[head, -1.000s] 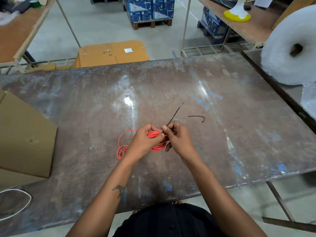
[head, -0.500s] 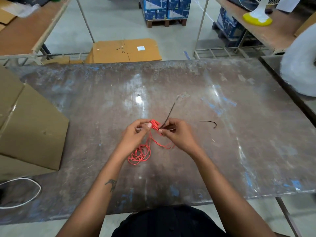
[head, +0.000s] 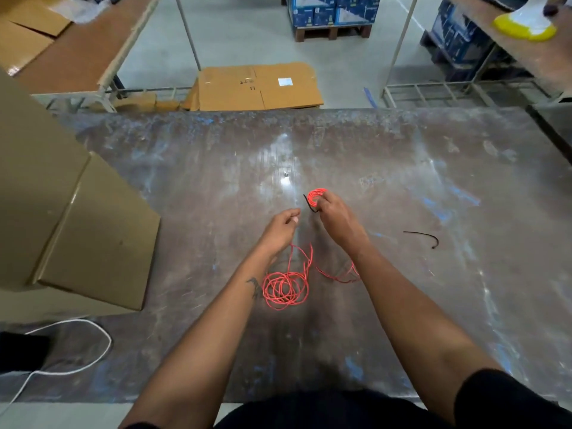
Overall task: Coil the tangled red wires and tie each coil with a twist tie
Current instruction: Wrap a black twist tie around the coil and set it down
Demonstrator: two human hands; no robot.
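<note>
A: Right hand (head: 335,219)?
B: Gripped small red coil (head: 317,196), black twist tie (head: 309,204) dangling, above table (head: 402,181).
A: Left hand (head: 280,230)?
B: Fingers loosely curled, nothing held. Loose red wire (head: 284,287) lay on table below.

We see both bare forearms rising from the lower edge to mid-frame. The right hand (head: 335,216), just right of centre, curls its fingers round a small red wire coil (head: 317,196). The left hand (head: 280,230), lower left of it, hangs with fingers loosely curled.
</note>
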